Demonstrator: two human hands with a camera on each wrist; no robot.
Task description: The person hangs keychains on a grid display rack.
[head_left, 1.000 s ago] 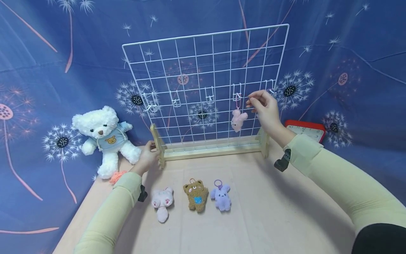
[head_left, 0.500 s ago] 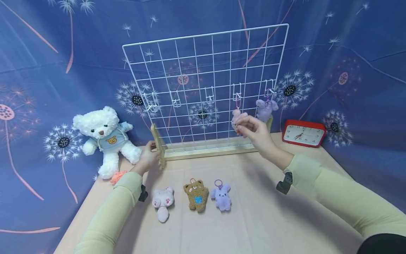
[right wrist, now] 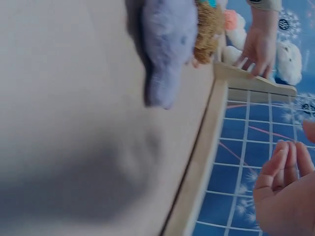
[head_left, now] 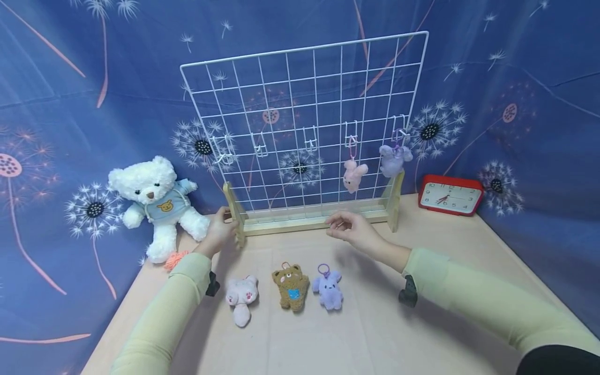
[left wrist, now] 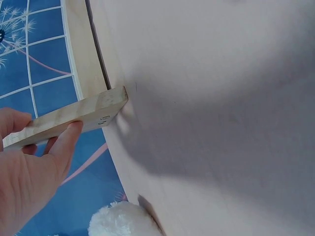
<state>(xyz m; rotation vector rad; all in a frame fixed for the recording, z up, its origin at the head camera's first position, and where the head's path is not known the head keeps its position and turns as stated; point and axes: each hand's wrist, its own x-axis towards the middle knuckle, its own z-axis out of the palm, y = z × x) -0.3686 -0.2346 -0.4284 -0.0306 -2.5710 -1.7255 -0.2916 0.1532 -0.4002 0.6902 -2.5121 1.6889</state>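
My left hand [head_left: 217,232] grips the left wooden leg [head_left: 232,208] of the stand under a white wire grid [head_left: 300,83]; in the left wrist view, thumb and fingers lie on both faces of that leg [left wrist: 78,115]. My right hand [head_left: 361,234], fingers loosely bent and holding nothing, hovers before the stand's base rail. A pink plush keychain [head_left: 354,177] and a purple one [head_left: 392,160] hang from hooks at the grid's right. On the table lie a pale pink plush [head_left: 241,298], a brown bear keychain [head_left: 292,289] and another purple plush keychain [head_left: 329,291].
Several white hooks [head_left: 261,150] line the grid's lower half. A white teddy bear [head_left: 161,208] in a blue top sits at the left, orange yarn [head_left: 175,260] by its foot. At the right back stands a red clock [head_left: 451,195]. Blue patterned cloth [head_left: 539,130] hangs behind.
My right hand has come down from the hooks, past the hanging pink plush, toward the table. The purple plush at the right hook shows now. My left hand stays on the leg.
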